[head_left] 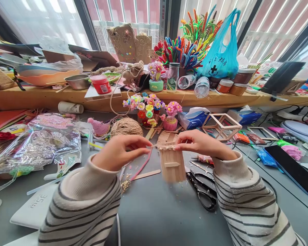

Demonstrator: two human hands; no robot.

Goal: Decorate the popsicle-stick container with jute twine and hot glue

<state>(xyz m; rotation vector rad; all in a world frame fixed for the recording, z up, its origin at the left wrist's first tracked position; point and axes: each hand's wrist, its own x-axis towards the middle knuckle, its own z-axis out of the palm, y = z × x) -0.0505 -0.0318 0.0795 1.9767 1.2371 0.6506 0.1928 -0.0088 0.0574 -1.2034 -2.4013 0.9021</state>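
Note:
A small craft-stick model (172,164) hangs upright above the table, made of pale sticks side by side with one short stick across its front. My right hand (196,143) pinches its top edge, where a rope-like trim runs along. At the trim's left end, my left hand (128,150) has thumb and fingertips pressed together on a thin strand, apparently twine (154,146); blur hides its exact run. A ball of twine (126,127) lies behind my left hand. Below the hands are a loose craft stick (146,174), a pink strip (143,165) and black-handled scissors (204,191).
Flower pots (150,109) of fuzzy blooms and an open stick frame (222,125) stand behind the hands. A phone (295,169) lies at right, a white box (32,205) at left. Plastic-wrapped supplies (51,140) cover the left side. The wooden ledge (143,99) carries jars and a blue bag (220,51).

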